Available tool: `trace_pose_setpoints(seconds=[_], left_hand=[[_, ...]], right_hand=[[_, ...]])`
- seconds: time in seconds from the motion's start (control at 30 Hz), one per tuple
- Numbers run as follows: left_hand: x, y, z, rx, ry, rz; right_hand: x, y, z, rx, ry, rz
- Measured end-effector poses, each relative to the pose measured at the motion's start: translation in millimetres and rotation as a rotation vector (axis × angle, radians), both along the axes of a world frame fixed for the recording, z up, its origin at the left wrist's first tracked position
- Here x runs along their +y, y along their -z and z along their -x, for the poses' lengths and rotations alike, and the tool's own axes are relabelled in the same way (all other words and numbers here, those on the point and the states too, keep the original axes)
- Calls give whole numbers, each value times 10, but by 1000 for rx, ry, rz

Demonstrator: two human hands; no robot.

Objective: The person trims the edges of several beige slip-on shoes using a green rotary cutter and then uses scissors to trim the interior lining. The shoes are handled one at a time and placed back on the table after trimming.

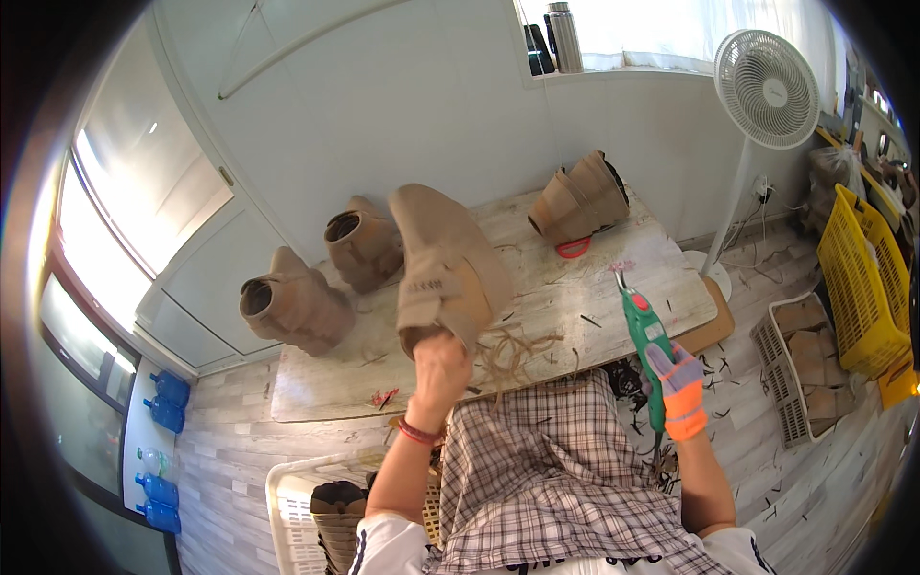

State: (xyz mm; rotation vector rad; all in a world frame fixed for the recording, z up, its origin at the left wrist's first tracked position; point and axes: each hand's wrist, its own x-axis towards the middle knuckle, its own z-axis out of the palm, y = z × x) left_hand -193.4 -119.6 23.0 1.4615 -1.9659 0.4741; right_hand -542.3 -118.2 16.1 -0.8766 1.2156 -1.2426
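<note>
My left hand is pushed partly into the opening of a tan shoe upper, holding it up over the table with its toe pointing away from me. The fingers inside are hidden. In my right hand, which wears an orange and purple glove, is a green handheld power trimmer with a red button, a metal tip and a cord at its lower end. That tip points away from me, apart from the shoe upper. Below the held upper, thin tan trimmed strips lie tangled on the worn wooden table.
Two tan uppers stand at the table's left. Nested uppers lie at the back right beside red scissor handles. Crates flank me; a pedestal fan stands right. Dark scraps litter the floor.
</note>
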Motion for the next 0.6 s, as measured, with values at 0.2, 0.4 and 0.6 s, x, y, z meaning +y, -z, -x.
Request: trace_pose_setpoints(seconds=[0.2, 0.4, 0.6], left_hand=[[-1697, 151, -934, -280, -254, -150], [-2458, -181, -636, -113, -427, 142], [-2698, 569, -13, 174, -121, 392]], right_hand=[[71, 336, 145, -8, 53, -71], [4, 551, 418, 21, 160, -101], [-66, 596, 531, 57, 187, -120]])
